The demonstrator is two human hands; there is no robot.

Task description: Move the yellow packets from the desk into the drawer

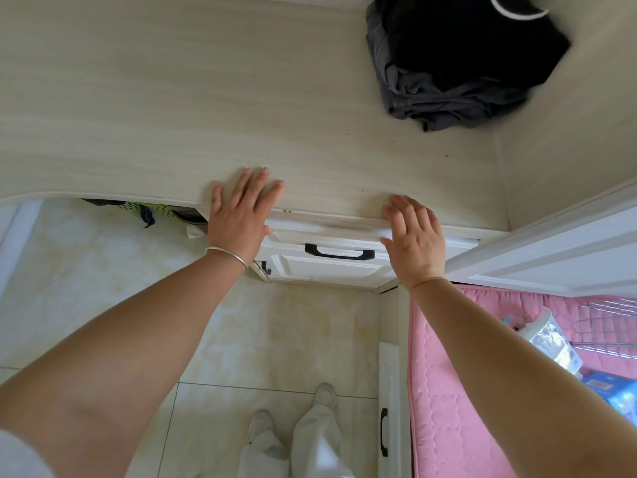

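Pale wooden desk (172, 98) bears both flat, spread hands, left hand (238, 215) and right hand (415, 236), holding nothing.

One head-worn wide-angle view looks steeply down and forward from above the bench (172, 98). The bench fills the upper frame, close in; both arms reach in from the bottom edge, with the floor (103, 288) and feet below.

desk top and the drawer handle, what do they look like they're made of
Desk top: probably laminate or veneered board, matte, with pale printed-looking wood grain. Drawer handle: black bow-shaped pull, likely painted metal or plastic; cannot tell which. It sits on a white panelled drawer front.
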